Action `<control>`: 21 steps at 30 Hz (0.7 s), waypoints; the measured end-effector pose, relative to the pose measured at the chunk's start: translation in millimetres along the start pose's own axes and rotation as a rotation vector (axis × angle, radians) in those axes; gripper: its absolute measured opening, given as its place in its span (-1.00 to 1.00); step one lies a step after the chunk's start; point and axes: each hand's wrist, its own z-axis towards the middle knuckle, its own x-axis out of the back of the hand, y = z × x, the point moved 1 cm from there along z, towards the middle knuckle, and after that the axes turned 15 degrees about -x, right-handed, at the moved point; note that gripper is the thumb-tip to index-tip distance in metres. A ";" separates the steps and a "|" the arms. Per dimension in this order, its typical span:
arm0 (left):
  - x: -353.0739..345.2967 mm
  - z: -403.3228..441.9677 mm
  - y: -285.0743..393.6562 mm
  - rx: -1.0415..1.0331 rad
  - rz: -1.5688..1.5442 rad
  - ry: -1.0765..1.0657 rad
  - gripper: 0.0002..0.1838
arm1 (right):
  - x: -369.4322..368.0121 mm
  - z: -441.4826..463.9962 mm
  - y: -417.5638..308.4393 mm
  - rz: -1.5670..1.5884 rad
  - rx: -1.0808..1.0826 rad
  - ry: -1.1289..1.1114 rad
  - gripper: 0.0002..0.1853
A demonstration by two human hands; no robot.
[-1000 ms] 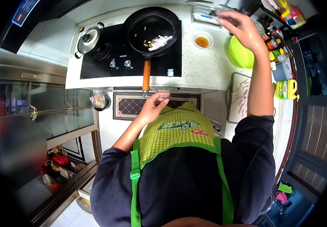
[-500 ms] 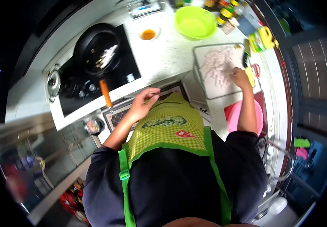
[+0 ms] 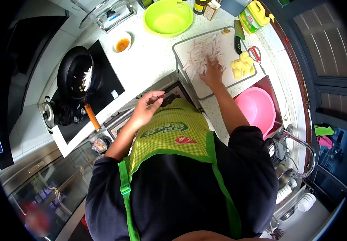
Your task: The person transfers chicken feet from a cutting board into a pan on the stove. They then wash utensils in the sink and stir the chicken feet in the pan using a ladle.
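r hand (image 3: pixel 212 75) w/ fingers spread over pale strips (image 3: pixel 197 56) on cutting bd (image 3: pixel 200 87); l hand (image 3: pixel 144 110) half-curled, thumb apart, nr apron (image 3: pixel 157 144).

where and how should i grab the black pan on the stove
Take the pan by its orange handle, probably with the left hand, from the counter's front side: the handle is long, straight, and points toward that edge. Keep it level, since food lies inside.
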 end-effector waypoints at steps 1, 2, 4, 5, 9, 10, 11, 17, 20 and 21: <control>-1.6 0.4 1.8 0.013 0.002 0.017 -0.72 | -4.8 4.8 0.4 0.002 0.012 -0.046 -0.05; -2.7 0.3 2.6 0.024 0.004 0.035 -0.72 | -7.8 10.3 1.7 0.002 0.019 -0.052 -0.05; -3.3 -3.2 -2.7 0.028 -0.004 0.062 -0.72 | -13.2 24.1 7.4 0.059 0.051 -0.057 -0.19; -3.3 -5.4 -4.4 0.028 -0.013 0.080 -0.72 | -18.8 32.2 11.4 0.057 0.061 -0.062 -0.19; -4.3 -11.6 -2.9 0.070 -0.017 0.123 -0.72 | -13.4 44.8 15.4 0.099 0.095 -0.011 -0.39; -5.5 -12.3 -2.4 0.064 -0.024 0.136 -0.72 | -7.4 44.8 13.7 0.147 0.086 -0.028 -0.43; -6.7 -13.4 -1.8 0.059 -0.031 0.152 -0.72 | -12.1 47.7 17.0 0.144 0.097 -0.034 -0.43; -11.1 -18.5 -2.8 -0.014 -0.018 0.199 -0.72 | -20.3 66.9 23.2 0.214 0.189 -0.041 -0.57; -11.6 -22.0 4.7 0.002 -0.009 0.241 -0.73 | -14.7 71.5 29.1 0.242 0.298 -0.035 -0.61; -10.3 -24.1 5.4 -0.001 -0.001 0.239 -0.73 | -9.7 75.8 30.7 0.216 0.341 -0.050 -0.61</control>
